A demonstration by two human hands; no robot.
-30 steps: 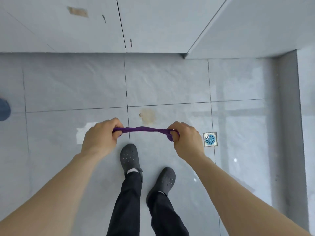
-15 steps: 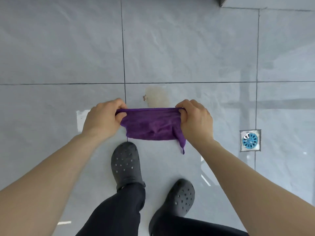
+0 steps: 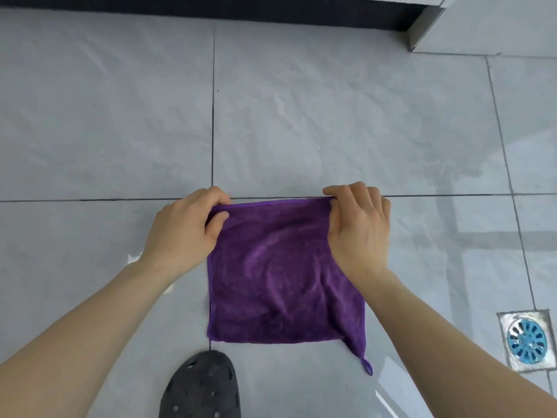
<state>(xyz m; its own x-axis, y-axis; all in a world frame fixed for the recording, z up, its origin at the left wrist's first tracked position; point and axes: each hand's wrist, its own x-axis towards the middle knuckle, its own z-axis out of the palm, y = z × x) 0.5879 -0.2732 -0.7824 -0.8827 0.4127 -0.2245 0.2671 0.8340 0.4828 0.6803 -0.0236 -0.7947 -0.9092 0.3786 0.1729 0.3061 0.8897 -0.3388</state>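
Note:
A square purple cloth [image 3: 280, 276] is spread out flat, low over the grey tiled floor [image 3: 346, 122]. Whether it touches the tiles I cannot tell. My left hand [image 3: 184, 227] pinches its far left corner between thumb and fingers. My right hand [image 3: 358, 227] pinches the far right corner, with the fingers curled over the far edge. A small hanging loop sticks out from the cloth's near right corner. Both forearms reach in from the bottom of the view.
A square floor drain [image 3: 526, 340] with a blue grate sits at the right. One dark clog shoe [image 3: 202, 387] stands just below the cloth. A dark gap under a wall or cabinet [image 3: 271, 10] runs along the top, with a grey corner [image 3: 428, 25] at top right.
The cloth was a taut twisted strip between my fists; it has opened out into a full flat square. I have leaned much lower toward the floor, and the stain on the tile is now covered.

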